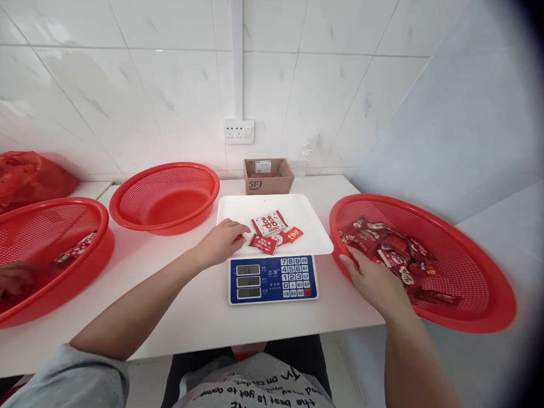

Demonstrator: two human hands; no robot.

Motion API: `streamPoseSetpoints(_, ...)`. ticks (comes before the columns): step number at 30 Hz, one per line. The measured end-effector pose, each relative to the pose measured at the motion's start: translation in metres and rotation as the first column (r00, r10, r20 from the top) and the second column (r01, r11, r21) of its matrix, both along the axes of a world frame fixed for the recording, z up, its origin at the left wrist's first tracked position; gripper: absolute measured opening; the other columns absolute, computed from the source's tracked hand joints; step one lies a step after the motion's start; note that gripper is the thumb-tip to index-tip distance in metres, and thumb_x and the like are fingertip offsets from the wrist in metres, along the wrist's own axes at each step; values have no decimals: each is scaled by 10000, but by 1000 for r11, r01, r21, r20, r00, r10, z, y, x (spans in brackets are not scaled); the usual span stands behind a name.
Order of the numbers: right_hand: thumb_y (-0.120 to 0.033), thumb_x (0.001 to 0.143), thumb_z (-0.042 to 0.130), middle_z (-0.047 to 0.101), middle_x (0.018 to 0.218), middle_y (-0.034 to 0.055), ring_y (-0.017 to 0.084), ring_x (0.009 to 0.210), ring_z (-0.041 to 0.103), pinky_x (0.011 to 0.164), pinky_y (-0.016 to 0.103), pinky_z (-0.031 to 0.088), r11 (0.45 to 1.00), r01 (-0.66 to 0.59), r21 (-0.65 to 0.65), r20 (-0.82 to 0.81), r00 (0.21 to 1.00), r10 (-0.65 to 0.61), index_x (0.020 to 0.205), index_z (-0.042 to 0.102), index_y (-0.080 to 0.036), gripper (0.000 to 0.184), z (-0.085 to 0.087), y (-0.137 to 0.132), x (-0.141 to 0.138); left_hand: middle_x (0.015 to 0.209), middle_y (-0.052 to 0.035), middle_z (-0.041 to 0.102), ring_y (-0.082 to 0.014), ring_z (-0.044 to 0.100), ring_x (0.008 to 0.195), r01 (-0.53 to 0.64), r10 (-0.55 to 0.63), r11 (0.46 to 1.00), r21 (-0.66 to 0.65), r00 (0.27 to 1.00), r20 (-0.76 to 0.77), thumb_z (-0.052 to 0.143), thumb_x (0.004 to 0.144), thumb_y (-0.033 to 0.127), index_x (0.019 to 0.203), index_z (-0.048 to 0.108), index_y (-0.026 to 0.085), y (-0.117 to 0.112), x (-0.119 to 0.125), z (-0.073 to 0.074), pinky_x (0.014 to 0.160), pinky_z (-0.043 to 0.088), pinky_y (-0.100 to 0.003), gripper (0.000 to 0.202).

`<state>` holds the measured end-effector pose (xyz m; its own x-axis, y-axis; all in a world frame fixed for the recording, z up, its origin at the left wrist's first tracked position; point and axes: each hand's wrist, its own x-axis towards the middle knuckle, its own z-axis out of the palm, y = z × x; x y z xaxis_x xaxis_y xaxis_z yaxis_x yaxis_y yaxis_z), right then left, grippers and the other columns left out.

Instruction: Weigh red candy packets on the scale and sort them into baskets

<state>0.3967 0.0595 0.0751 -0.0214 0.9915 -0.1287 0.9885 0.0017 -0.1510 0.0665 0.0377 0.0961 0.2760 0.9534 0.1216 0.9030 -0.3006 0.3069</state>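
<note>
White table holds digital price scale, SF cardboard box, clear plastic bottle, red perforated plastic baskets.

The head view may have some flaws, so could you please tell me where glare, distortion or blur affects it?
In the head view, pale glare sits on the wall tiles at upper left; the red basket at right looks stretched toward the frame edge, likely lens distortion; soft-edged darkness blurs the far-right edge; digits on the keypad read clearly.
</note>
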Motion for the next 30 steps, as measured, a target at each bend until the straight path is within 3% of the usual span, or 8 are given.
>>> streamPoseSetpoints(8,-515,890,138,652,1062,143,312,931,610,723,389,445,1000,-2,10,-15,1000,2,1336,402,-198,608,-2,1,2,982,-86,674,-220,569,953,-83,95,978,193,994,-55,360,854,161,981,624,163,5,-17,2,817,473,-343,293)
streamPoseSetpoints(12,-517,888,136,649,1069,139,312,936,610,725,395,446,1000,1,10,-15,1000,-1,1337,398,-209,604,-5,1,3,989,-101,662,-262,541,981,-248,298,918,310,946,-125,346,852,155,979,623,159,13,-57,17,789,471,-374,305)
streamPoseSetpoints(15,-517,887,135,646,1075,140,311,934,611,727,399,448,1000,-2,5,-21,1000,2,1332,400,-206,604,-5,1,3,1088,-120,625,-295,510,1061,-415,466,864,284,874,-139,325,865,186,1077,590,158,21,-90,25,781,474,-390,341)
streamPoseSetpoints(17,-516,887,132,644,1081,140,313,944,608,732,403,448,1000,0,-1,-23,1000,0,1331,399,-208,603,-5,1,3,1211,-131,562,-317,456,1153,-466,512,845,262,846,-146,336,871,230,1155,548,160,22,-101,27,824,464,-416,362)
streamPoseSetpoints(20,-520,887,128,644,1085,138,322,959,604,738,413,448,1000,8,-7,-29,1000,-8,1342,385,-220,602,-5,1,2,1270,-111,527,-298,442,1189,-384,415,898,214,902,-123,374,873,311,1160,549,184,18,-88,25,897,439,-421,359)
streamPoseSetpoints(24,-514,891,139,646,1088,138,323,954,607,736,414,451,1000,6,8,-41,999,-6,1338,390,-217,594,-5,2,3,1192,-69,595,-219,524,1107,-94,93,992,85,995,20,395,876,368,1121,574,208,3,-34,19,949,426,-372,343)
streamPoseSetpoints(27,-510,892,144,641,1105,138,320,961,606,742,408,452,1000,8,6,-39,999,-8,1337,395,-212,591,-4,2,2,1187,-63,599,-199,532,1099,107,-104,994,-28,991,83,400,882,352,1151,561,219,-4,4,15,939,437,-347,340)
streamPoseSetpoints(30,-516,893,133,633,1128,134,325,976,601,762,417,448,1000,7,-3,-33,999,-7,1350,382,-212,603,-1,1,1,1167,-82,606,-220,518,1110,212,-209,975,-69,977,49,411,878,277,1145,569,198,-3,27,10,932,435,-361,320)
